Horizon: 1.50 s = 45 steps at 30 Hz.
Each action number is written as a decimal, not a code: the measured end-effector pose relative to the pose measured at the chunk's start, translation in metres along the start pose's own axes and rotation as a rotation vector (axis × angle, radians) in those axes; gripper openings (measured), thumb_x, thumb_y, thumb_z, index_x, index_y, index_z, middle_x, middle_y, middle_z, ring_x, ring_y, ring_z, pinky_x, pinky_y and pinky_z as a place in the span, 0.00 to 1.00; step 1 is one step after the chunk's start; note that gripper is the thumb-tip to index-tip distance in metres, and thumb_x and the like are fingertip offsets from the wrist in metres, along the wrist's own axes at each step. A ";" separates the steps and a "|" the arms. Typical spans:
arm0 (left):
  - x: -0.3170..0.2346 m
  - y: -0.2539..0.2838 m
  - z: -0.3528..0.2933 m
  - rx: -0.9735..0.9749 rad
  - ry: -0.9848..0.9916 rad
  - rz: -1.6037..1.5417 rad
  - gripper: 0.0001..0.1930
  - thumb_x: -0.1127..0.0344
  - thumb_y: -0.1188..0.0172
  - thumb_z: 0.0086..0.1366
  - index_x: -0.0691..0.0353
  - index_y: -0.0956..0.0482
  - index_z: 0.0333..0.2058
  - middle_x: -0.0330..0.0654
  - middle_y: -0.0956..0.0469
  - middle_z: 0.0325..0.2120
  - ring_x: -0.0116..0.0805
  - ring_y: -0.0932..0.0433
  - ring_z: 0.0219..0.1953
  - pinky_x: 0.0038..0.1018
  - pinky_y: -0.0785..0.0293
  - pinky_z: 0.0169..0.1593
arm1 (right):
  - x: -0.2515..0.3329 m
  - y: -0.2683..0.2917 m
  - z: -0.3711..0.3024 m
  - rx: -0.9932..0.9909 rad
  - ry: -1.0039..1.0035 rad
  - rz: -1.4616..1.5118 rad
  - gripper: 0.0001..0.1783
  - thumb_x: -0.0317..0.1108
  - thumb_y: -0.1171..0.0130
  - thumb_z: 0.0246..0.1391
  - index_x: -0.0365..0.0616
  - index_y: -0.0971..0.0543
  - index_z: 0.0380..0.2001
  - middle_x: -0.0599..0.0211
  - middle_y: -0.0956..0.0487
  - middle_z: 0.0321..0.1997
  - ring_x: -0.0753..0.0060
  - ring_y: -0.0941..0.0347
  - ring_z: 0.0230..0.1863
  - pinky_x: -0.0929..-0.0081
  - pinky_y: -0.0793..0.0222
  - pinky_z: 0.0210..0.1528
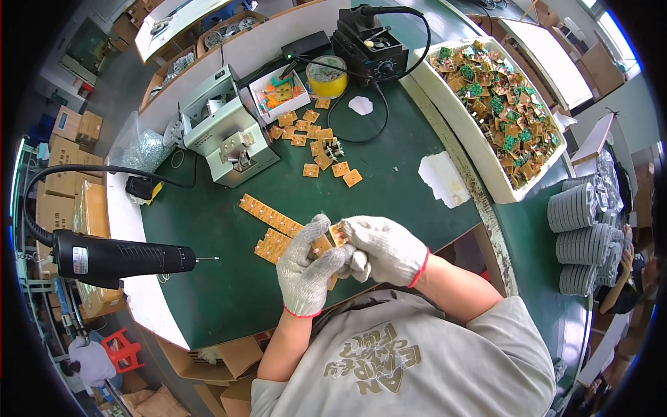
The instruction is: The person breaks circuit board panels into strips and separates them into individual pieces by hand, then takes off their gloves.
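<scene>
Head view, looking down: two hands in white knit gloves meet over a dark green worktable (222,299). The left hand (304,267) pinches a small tan circuit-board piece (322,246) between thumb and fingers; the right hand's (385,250) fingertips pinch a second tan board piece (339,235), just up and right. Together they line up slanting toward upper right; gloves hide their full length. Left of the left hand, nearer it, a long tan board strip (267,214) points down-right toward it.
</scene>
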<state>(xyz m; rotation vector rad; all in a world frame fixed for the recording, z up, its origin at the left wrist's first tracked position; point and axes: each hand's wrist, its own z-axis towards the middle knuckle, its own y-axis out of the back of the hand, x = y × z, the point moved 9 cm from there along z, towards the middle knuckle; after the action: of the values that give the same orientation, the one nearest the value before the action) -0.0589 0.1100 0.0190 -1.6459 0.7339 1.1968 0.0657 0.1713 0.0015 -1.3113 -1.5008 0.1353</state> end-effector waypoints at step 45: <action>-0.067 0.009 -0.022 0.086 -0.228 0.907 0.11 0.68 0.27 0.61 0.68 0.14 0.39 0.36 0.20 0.23 0.25 0.27 0.22 0.24 0.29 0.28 | 0.073 -0.012 -0.028 -0.170 0.860 -1.358 0.22 0.43 0.23 0.45 0.41 0.16 0.41 0.62 0.16 0.44 0.60 0.21 0.38 0.67 0.25 0.42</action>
<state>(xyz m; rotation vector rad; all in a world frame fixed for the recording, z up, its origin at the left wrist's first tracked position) -0.0816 0.0825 0.0803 -1.0659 1.4292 1.8962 0.0930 0.2078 0.0662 -0.1403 -1.3114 -1.2694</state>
